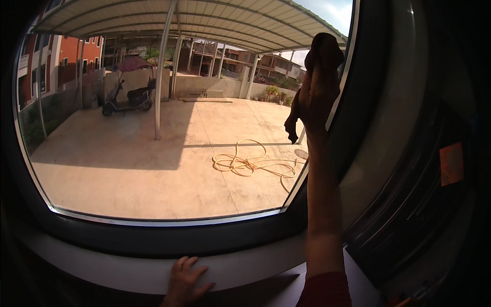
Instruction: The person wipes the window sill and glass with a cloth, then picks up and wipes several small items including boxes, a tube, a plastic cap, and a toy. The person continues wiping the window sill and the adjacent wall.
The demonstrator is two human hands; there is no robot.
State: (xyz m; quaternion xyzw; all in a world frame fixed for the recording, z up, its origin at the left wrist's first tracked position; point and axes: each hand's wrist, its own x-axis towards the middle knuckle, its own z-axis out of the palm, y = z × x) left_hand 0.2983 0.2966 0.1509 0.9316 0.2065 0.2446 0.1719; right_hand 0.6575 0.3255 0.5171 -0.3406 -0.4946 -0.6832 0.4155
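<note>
A large window pane (117, 174) fills the view ahead. My right arm reaches up along its right side, and my right hand (318, 100) is closed on a dark cloth (325, 48) at the pane's upper right. One end of the cloth bunches above my fingers, and another hangs down beside my wrist. Against the light, hand and cloth are mostly in shadow. Low in the view, my left hand (185, 282) rests on the pale window sill (245, 268), with its fingers apart and nothing in them.
A dark frame (169, 240) surrounds the glass. Dark panelling with an orange-red patch (451, 163) stands at the right. Outside, under a canopy (220, 23), are a parked scooter (130, 100), a metal post (161, 77) and a coiled yellow hose (248, 162).
</note>
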